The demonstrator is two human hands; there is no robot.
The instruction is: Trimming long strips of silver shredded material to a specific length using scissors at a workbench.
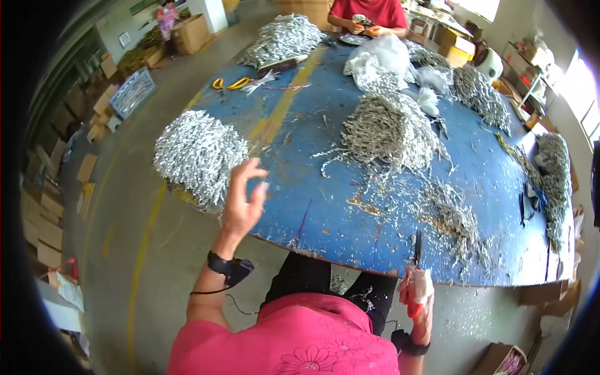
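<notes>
The left hand (244, 209) is raised beside a bright silvery bundle (200, 153), its fingers open and loosely curved, the thumb standing apart with nothing between them. That bundle sits at the table's left edge, a rounded, bushy dome of thin, crinkled strands with a glittering, foil-like surface. The right hand (422, 303), low at the table's near edge, is closed around a dark-bladed tool (418, 245); the slim, pointed blade juts forward, while pale and reddish material about the grip blurs the exact placing of the fingers. The blue table (300, 206) is smooth but scuffed, with brownish worn patches and a faded yellow stripe (306, 69). On it, right of the left hand, a duller grey heap (381, 128) spreads into wiry, frayed ends, and flaky silver scraps (453, 215) trail toward the right hand. Beyond lie a filmy, crumpled clear plastic bag (379, 56), looped yellow handles (230, 83), and another shaggy silver pile (284, 40). Across the table, a co-worker in a red shirt (369, 11) has both hands near small objects
</notes>
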